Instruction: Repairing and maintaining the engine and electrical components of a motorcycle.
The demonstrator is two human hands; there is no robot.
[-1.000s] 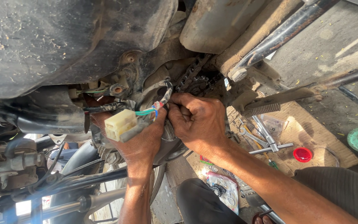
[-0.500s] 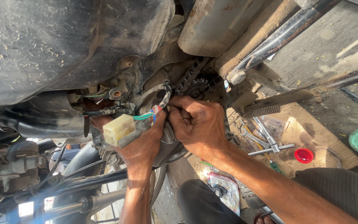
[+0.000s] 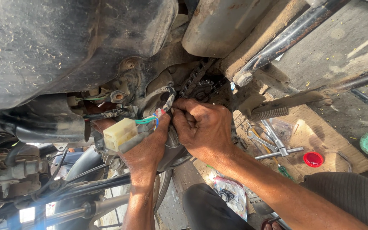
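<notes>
2 hands crowd the wire bundle (image 3: 160,115) under the engine. Left hand (image 3: 148,147) cradles the cream plug (image 3: 119,133), fingers curled round it. Right hand (image 3: 205,130) pinches the wires (fingertips pressed together). Best to pull straight and support the plug, never yanking the leads.

My left hand (image 3: 148,147) reaches straight up on a bare forearm, fingers curled shut, while my right hand (image 3: 203,127) comes in from the lower right, knuckles up, fingertips pinched together just beside it.
</notes>
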